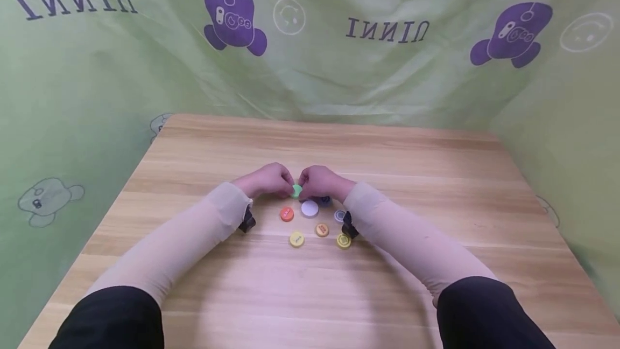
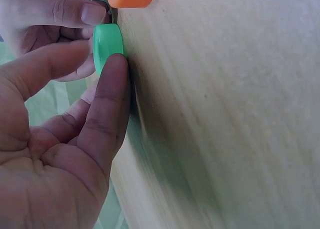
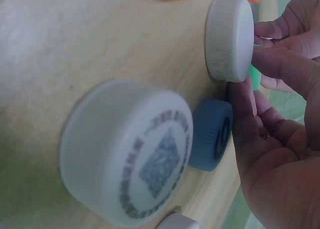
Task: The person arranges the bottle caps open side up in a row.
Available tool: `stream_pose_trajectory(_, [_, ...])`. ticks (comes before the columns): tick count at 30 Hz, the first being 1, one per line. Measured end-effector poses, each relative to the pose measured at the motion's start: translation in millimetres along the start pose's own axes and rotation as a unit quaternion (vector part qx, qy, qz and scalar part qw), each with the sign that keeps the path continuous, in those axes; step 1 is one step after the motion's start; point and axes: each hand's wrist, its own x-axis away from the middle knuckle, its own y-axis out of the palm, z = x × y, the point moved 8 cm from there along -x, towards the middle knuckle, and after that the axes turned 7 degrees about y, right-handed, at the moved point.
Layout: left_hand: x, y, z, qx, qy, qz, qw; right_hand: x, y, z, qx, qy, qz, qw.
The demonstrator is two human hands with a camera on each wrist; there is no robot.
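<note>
A green bottle cap is held low at the table between both hands. My left hand pinches it between thumb and index finger, which shows closely in the left wrist view. From the other side, my right hand has its thumb and index fingertips at the cap's edge. In the right wrist view a plain white cap stands in front of those fingertips and hides most of the green cap. A dark blue cap lies beside the right hand, partly covered by it in the head view.
Nearer the body lie a red-orange cap, an orange cap, a yellow cap and a printed yellow cap. A printed white cap sits by the right wrist. The wooden table meets a green printed cloth behind.
</note>
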Motion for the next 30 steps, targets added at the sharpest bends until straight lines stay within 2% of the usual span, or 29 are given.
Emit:
stream_pose_trajectory(6, [4.3, -3.4, -7.3, 0.040, -0.004, -0.002, 0.9992, -3.8, 5.9, -7.8, 0.023, -0.012, -0.003, 1.000])
stream_pose_trajectory(10, [3.1, -2.8, -7.8, 0.060, 0.011, -0.019, 0.9980, -2.4, 5.8, -4.9, 0.020, -0.009, -0.003, 1.000])
stream_pose_trajectory(13, [1.8, -5.4, -5.8, 0.085, 0.027, -0.025, 0.9957, -1.2, 0.8, -2.0, -0.007, -0.010, 0.005, 1.000])
stream_pose_trajectory(16, [2.1, -14.6, -1.8, 0.098, 0.045, -0.011, 0.9941, 0.1, -6.8, -1.0, -0.069, -0.011, 0.014, 0.997])
stream_pose_trajectory(21, [0.6, -33.7, 8.2, 0.079, 0.079, 0.035, 0.9931, -0.7, -22.9, -0.5, -0.184, 0.001, 0.042, 0.982])
stream_pose_trajectory(24, [-3.3, -38.6, 12.1, 0.094, 0.084, 0.051, 0.9907, -2.3, -31.8, 0.5, -0.229, 0.013, 0.056, 0.972])
stream_pose_trajectory(30, [-6.3, -44.4, 15.2, 0.135, 0.086, 0.083, 0.9836, -7.2, -35.6, 0.6, -0.313, 0.035, 0.029, 0.949])
